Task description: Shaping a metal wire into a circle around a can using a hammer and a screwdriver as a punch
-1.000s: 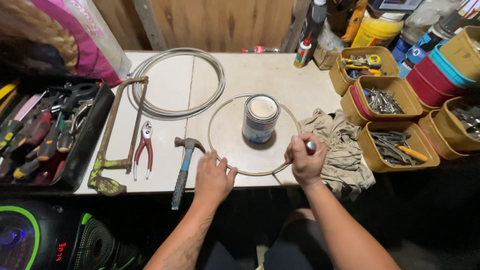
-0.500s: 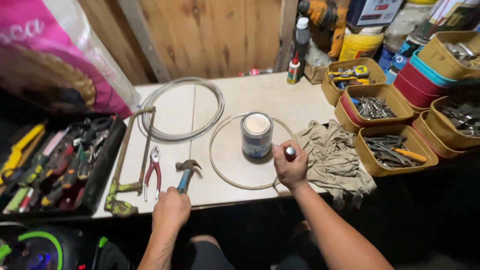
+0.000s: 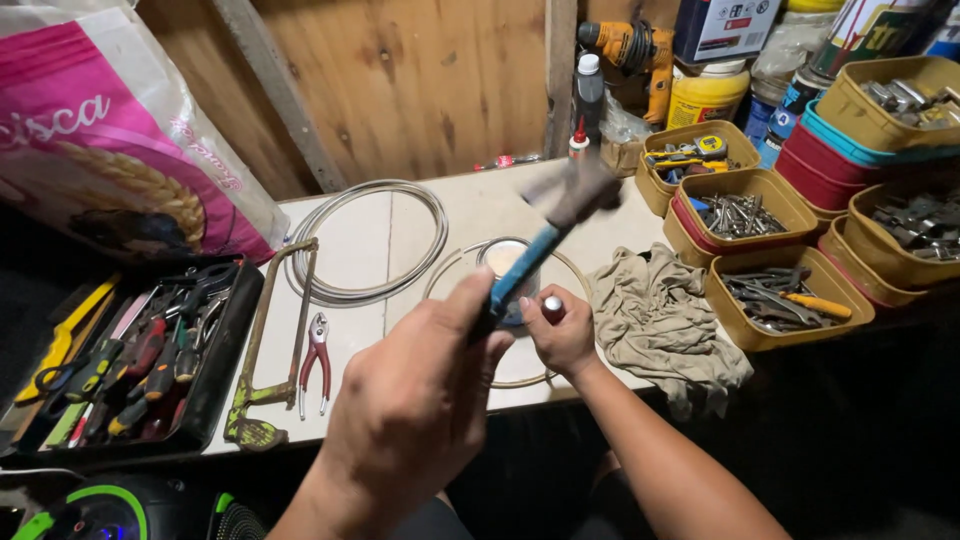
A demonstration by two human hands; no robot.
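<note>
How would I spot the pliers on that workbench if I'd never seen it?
Start at the pale workbench and find the black tool tray at its left end. Just right of it lies a rusty hacksaw, and the pliers lie beside that, handles toward the person. They are the only loose tool with red handles.

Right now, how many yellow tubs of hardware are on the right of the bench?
5 at least: rear tub, middle tub, front tub, far-right tub, top stacked tub. Others may be hidden off-frame.
</note>
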